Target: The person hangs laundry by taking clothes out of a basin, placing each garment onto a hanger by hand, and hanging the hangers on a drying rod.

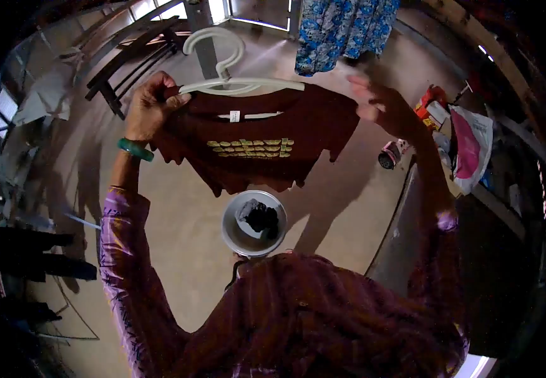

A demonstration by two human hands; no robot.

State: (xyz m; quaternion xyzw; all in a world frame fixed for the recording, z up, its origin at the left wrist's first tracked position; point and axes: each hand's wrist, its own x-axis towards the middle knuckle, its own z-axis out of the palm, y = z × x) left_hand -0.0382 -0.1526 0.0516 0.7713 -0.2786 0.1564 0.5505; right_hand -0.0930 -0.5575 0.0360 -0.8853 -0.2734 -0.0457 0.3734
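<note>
A dark maroon T-shirt (247, 170) with yellowish lettering on its front hangs spread out before me. Inside its neckline runs a white plastic hanger (230, 82), the hook pointing up and away. My left hand (153, 106), a green bangle at its wrist, pinches the shirt's left shoulder together with that end of the hanger. Beside the opposite shoulder, my right hand (373, 104) is raised with fingers apart and slightly blurred; nothing shows in it. Below the shirt, a metal basin (228, 233) holds black cloth (263, 219) and a grey piece (246, 211).
Blue flowered cloth (345, 31) hangs at the top. A dark wooden bench (112, 69) stands back left. On the right lie a pink-and-white bag (471, 148), a red packet (432, 97) and a small pink-and-black item (390, 155). Dark clothes (40, 252) hang at the left.
</note>
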